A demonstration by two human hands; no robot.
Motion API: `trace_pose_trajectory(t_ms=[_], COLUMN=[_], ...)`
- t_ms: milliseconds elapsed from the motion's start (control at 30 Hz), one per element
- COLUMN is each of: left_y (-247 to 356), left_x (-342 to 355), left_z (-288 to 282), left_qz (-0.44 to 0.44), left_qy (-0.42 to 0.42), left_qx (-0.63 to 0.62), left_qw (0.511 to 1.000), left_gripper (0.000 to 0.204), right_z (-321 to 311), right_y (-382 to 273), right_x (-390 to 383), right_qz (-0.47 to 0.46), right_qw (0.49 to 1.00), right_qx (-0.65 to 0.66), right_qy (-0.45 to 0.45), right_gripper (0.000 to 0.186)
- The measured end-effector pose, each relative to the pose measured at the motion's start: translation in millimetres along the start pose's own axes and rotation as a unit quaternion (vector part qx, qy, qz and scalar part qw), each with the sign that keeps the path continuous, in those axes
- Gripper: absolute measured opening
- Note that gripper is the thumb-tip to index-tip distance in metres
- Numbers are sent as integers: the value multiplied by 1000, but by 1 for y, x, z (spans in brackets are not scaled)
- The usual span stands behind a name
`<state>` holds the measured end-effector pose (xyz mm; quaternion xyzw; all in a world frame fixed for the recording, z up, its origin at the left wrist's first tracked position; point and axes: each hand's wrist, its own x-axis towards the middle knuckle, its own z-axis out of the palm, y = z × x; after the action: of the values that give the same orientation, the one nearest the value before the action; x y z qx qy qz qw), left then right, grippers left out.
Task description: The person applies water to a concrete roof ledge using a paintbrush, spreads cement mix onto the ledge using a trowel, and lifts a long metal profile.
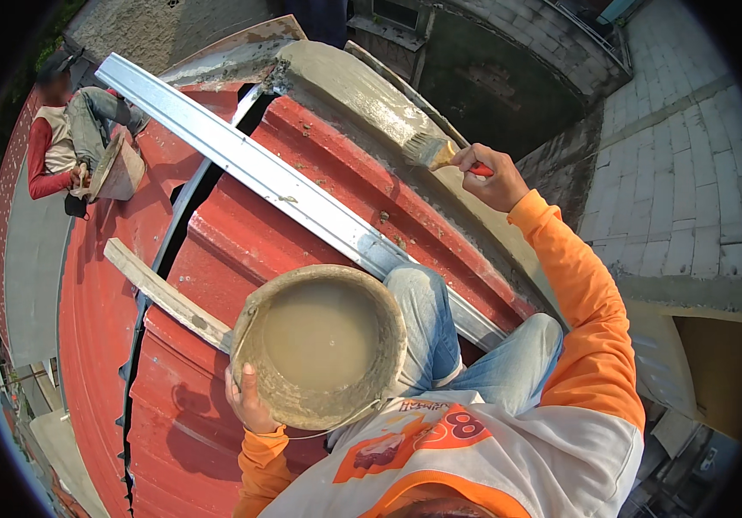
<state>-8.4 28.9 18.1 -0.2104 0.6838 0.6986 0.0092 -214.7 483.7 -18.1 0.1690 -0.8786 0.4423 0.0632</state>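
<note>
R hand [492,179] closed round brush [440,154] up here, bristles [416,148] on wet cement ledge [328,78], L hand [252,401] gripping side of bucket [393,337], gray slurry [321,332] in it, bucket by the knees [418,298], red roof [276,242] below, co-worker [60,142] w/ tub [120,168] off L

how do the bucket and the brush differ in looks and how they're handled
The bucket is wide and round, while the brush is small and flat-bristled.
The bucket holds murky liquid; the brush has a handle showing red.
The left hand touches the bucket's side, whereas the right hand grips the brush.
Both have greyish colouring.
</note>
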Motion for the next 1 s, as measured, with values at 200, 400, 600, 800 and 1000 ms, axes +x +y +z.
trace_pose_trajectory(t_ms=[200,400,600,800,1000], left_y=[5,2,-2,3,4], left_x=[-4,-5,-1,-4,-4], left_z=[3,12,7,-1,8], left_qz=[-9,-13,12,-17,8], left_qy=[5,88,53,47,41], left_qx=[-24,-35,-7,-30,-17], left_qw=[1000,995,998,998,999], left_gripper=[50,43,46,47,48], right_z=[-11,56,35,-15,7], right_y=[-37,-21,-19,-37,-16], right_x=[5,99,27,-52,88], right_qz=[47,-72,-7,135,26], right_qw=[997,987,1000,990,986], right_qx=[3,58,-12,-46,113], right_qy=[65,133,27,20,119], right_gripper=[11,12,13,10,7])
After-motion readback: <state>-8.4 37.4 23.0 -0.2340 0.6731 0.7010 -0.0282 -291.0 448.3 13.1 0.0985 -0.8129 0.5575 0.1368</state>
